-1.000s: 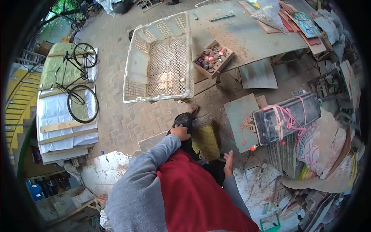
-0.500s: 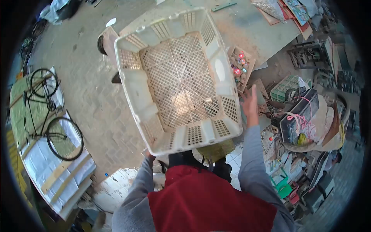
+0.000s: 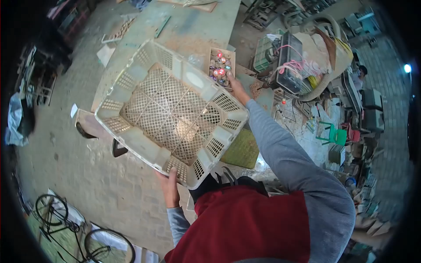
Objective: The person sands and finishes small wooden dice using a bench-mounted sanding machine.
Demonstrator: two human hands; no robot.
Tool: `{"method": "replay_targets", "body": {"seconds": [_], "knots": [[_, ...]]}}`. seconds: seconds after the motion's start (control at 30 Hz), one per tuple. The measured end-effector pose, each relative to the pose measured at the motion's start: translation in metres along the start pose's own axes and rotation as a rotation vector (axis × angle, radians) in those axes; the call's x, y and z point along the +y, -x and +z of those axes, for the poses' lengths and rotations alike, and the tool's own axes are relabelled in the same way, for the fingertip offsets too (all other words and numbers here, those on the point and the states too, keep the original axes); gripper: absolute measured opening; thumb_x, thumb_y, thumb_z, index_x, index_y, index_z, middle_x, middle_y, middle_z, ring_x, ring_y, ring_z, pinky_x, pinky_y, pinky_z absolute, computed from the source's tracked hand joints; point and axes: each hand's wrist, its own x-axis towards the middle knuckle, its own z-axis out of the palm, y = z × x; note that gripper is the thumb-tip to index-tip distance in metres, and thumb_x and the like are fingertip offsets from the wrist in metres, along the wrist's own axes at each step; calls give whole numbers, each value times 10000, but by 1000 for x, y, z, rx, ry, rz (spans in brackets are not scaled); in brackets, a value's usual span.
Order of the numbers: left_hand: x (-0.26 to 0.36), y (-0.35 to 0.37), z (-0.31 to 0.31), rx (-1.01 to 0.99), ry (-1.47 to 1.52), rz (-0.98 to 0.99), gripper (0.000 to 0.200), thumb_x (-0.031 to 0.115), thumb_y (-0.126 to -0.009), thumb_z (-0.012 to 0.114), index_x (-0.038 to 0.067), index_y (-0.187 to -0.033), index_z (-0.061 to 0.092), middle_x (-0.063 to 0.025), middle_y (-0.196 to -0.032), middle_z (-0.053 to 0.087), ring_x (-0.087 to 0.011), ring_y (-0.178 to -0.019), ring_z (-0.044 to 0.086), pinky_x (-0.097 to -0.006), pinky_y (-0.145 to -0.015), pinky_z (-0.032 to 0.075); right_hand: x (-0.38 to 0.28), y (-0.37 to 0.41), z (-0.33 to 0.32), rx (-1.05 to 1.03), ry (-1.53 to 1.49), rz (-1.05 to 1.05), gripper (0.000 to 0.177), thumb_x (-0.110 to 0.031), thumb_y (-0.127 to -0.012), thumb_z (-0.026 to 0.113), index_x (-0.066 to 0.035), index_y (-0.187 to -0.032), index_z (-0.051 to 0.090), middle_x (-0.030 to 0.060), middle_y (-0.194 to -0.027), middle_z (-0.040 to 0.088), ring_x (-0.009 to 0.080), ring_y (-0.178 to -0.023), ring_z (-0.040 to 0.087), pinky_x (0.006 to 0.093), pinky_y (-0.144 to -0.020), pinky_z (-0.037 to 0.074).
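L hand [image 3: 170, 190]: fingers clamped on near corner of white lattice crate [image 3: 171, 111], thumb up the outside wall. R hand [image 3: 237, 90]: on far rim, fingers prob. curled over it but partly hidden. Crate: tilted, held in the air by table [image 3: 193, 26] edge. Risk: a two-corner hold may slip, and the far corner could knock the small box of round bits [image 3: 220, 66] just beside R hand.

Crate [image 3: 171, 116]: white lattice, tilted, held up over the bench [image 3: 193, 26].
Left hand [image 3: 170, 189]: grips near rim.
Right hand [image 3: 237, 90]: grips far rim.
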Motion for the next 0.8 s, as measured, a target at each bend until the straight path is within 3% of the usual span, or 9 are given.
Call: {"method": "replay_targets", "body": {"seconds": [0.03, 0.1, 0.13, 0.27, 0.4, 0.53, 0.63, 0.7, 0.8], "knots": [[-9, -4, -2, -21, -8, 17, 767, 241, -871, 609, 14, -1490, 217, -149, -1405, 422, -278, -1290, 410, -377, -1075, 341, -13, 15, -4, 15, -17, -17, 782, -656, -876, 539, -108, -1424, 432, 109, -1355, 520, 275, -1195, 525, 494, -860, 511], [-45, -11, -15, -83, 20, -35, 594, 187, -916, 563, 69, -1433, 296, -118, -1314, 471, -275, -1114, 545, -423, -859, 512, -44, 49, -28, 197, 152, -68, 818, -656, -873, 543, -80, -1435, 396, 114, -1391, 473, 289, -1233, 488, 470, -832, 554], [-49, -15, -15, -59, 149, -146, 531, 188, -919, 563, 45, -1382, 346, -109, -1231, 514, -251, -1035, 579, -413, -831, 525, -66, 69, -42, 180, 181, -54, 846, -637, -869, 564, -52, -1445, 361, 120, -1436, 419, 293, -1264, 455, 466, -823, 572], [-45, -17, -17, -165, 144, -85, 501, 219, -929, 563, 61, -1364, 371, -108, -1215, 533, -251, -1019, 596, -426, -805, 541, -117, 179, -97, 199, 73, -157, 817, -611, -861, 600, -49, -1420, 402, 140, -1423, 431, 300, -1261, 460, 491, -870, 544], [-45, -43, -26, -273, 121, -137, 497, 268, -921, 581, 89, -1350, 405, -137, -1217, 548, -256, -996, 618, -410, -739, 569, -111, 326, -144, 261, -72, -210, 776, -611, -872, 579, -73, -1412, 435, 124, -1423, 445, 294, -1281, 452, 507, -912, 513], [-26, -49, -25, -353, 116, -300, 460, 252, -897, 565, 56, -1291, 428, -160, -1114, 591, -269, -892, 650, -383, -625, 598, -23, 469, -183, 356, -155, -329, 780, -617, -880, 559, -78, -1427, 423, 106, -1447, 444, 260, -1245, 510, 489, -890, 512], [-44, -80, -41, -446, 123, -284, 369, 173, -871, 539, 8, -1190, 452, -158, -987, 609, -283, -774, 658, -437, -641, 614, 42, 577, -163, 407, -416, -268, 528, -408, -992, 497, -40, -1371, 488, 98, -1255, 614, 196, -1089, 633, 323, -887, 524], [-45, -82, -42, -429, 47, -193, 330, 97, -881, 483, -40, -1181, 462, -191, -1089, 589, -349, -965, 631, -516, -807, 579, 103, 635, -153, 567, -440, -175, 584, -459, -959, 539, -33, -1357, 501, 101, -1220, 628, 211, -1057, 646, 360, -881, 533], [-15, -39, -36, -413, 113, -188, 370, 38, -857, 483, -36, -1220, 475, -181, -1127, 596, -328, -1000, 625, -507, -840, 555, 211, 699, -134, 805, -440, -105, 659, -548, -917, 555, -66, -1364, 506, 98, -1229, 628, 195, -941, 685, 299, -560, 546]]}}
